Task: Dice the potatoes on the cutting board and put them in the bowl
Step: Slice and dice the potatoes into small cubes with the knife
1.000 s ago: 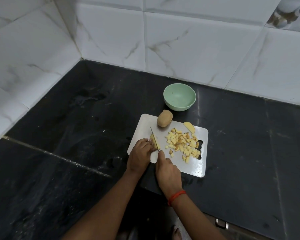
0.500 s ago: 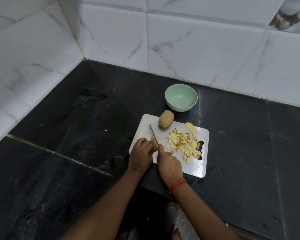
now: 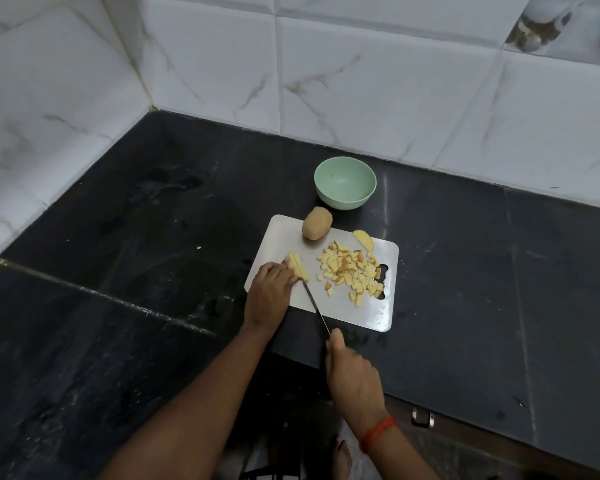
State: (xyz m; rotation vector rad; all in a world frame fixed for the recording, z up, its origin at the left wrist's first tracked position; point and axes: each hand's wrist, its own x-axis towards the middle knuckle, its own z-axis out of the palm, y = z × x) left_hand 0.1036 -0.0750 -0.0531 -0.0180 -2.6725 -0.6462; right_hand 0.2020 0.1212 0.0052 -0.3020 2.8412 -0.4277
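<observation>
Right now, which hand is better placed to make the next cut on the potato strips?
Right. The right hand grips the knife, its tip at the potato strips, while the left hand holds those strips on the cutting board.

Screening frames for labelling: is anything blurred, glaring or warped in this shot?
Head view: the right hand gripping the knife is motion-smeared, the left hand holding the potato strips sharp; head view: pale glare streaks the counter beside the bowl; head view: wall tile joints bow slightly, wide-angle distortion; lighting dim, shadows soft.
</observation>
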